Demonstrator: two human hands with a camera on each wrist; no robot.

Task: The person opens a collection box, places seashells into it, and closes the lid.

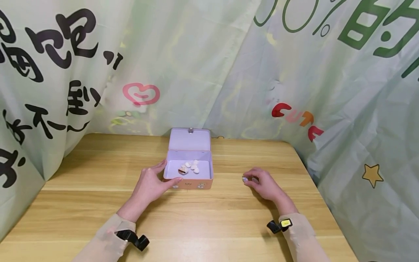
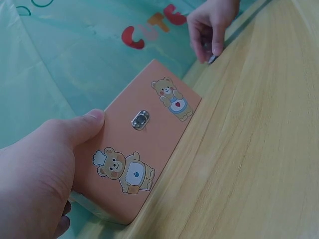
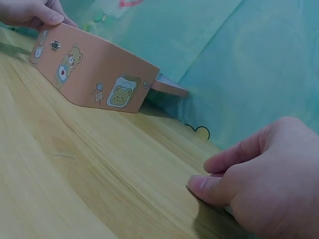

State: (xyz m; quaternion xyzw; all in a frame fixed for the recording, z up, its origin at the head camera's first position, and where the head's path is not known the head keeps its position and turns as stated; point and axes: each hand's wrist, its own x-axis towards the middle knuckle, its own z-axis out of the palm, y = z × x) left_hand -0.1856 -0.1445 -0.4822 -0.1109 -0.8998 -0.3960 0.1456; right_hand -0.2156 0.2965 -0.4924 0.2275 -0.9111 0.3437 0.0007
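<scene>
An orange-pink tin box [image 1: 188, 183] with a lilac inside and bear pictures on its front stands on the table, its lid [image 1: 190, 140] tilted back. Several small whitish pieces [image 1: 195, 166] and a brown-edged one [image 1: 183, 170] lie inside. My left hand [image 1: 152, 185] grips the box's left front corner, thumb on the front face [image 2: 139, 144]. To the right of the box, my right hand [image 1: 264, 185] pinches a small shiny piece [image 1: 244, 179] between thumb and fingers, low over the table. In the right wrist view the fingers of that hand [image 3: 269, 179] mostly hide the piece.
The wooden table [image 1: 209, 225] ends at a printed cloth [image 1: 196, 65] hanging behind it and along both sides. A thin dark line [image 1: 218, 137] shows at the table's back edge, just right of the lid. Black straps with cameras [image 1: 132, 239] sit on both wrists.
</scene>
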